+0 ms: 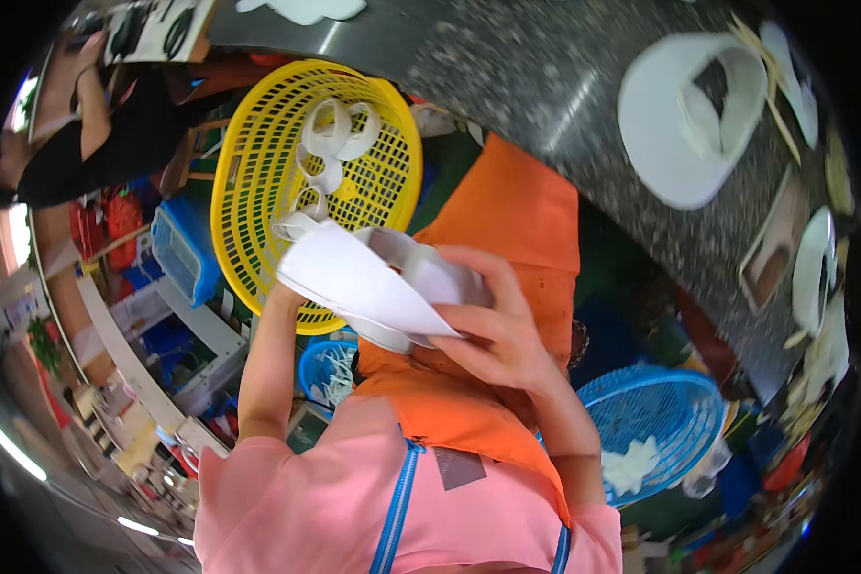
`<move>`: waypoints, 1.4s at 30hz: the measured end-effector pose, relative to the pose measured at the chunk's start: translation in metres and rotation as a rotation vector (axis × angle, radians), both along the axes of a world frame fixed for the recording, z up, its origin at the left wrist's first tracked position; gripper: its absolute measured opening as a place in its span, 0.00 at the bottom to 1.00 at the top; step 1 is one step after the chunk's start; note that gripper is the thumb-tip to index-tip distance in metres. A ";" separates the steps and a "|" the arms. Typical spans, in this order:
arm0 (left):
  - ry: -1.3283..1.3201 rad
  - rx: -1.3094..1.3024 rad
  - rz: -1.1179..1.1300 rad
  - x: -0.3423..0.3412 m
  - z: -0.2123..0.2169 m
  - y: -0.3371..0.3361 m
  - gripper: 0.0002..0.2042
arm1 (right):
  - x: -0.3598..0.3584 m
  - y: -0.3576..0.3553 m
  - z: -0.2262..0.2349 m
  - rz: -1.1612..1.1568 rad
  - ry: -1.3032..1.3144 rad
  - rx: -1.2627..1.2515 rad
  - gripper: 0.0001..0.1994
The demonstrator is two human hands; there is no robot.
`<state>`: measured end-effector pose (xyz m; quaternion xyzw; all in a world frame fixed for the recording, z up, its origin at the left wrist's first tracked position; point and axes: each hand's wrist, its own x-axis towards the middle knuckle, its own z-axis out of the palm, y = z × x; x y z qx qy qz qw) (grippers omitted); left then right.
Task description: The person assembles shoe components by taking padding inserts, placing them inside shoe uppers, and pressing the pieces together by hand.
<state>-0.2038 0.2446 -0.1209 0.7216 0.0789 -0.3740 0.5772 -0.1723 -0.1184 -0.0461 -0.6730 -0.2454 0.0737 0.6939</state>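
A white visor-like piece (349,277), with a broad smooth brim and a curved band, is held up in front of my orange apron. My right hand (502,330) grips its right side, with fingers pressed on the band and the brim edge. My left hand (285,295) is at the brim's left edge; the piece covers most of its fingers. Just beyond the piece is a yellow plastic basket (222,191) with several white ring-shaped bands (326,129) inside. A similar white visor-like piece (662,115) lies on the dark speckled worktop (507,72) at the right.
A blue basket (674,383) holding white scraps stands at lower right, and a small blue basket (316,368) with white strips at lower left. Thin sticks (775,96) and other pieces lie along the worktop's right side. Another person (96,143) is at far left, near a blue crate (184,251).
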 end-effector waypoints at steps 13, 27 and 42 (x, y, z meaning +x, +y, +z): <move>0.086 0.105 0.859 -0.011 0.041 0.012 0.17 | 0.026 0.141 -0.033 -0.089 0.089 0.200 0.16; -0.566 0.927 0.561 -0.016 -0.089 -0.084 0.20 | 0.209 -0.058 -0.443 -0.025 0.446 -0.989 0.14; -0.583 0.188 0.104 -0.005 -0.078 -0.176 0.18 | 0.178 -0.016 -0.400 0.365 0.873 -0.754 0.21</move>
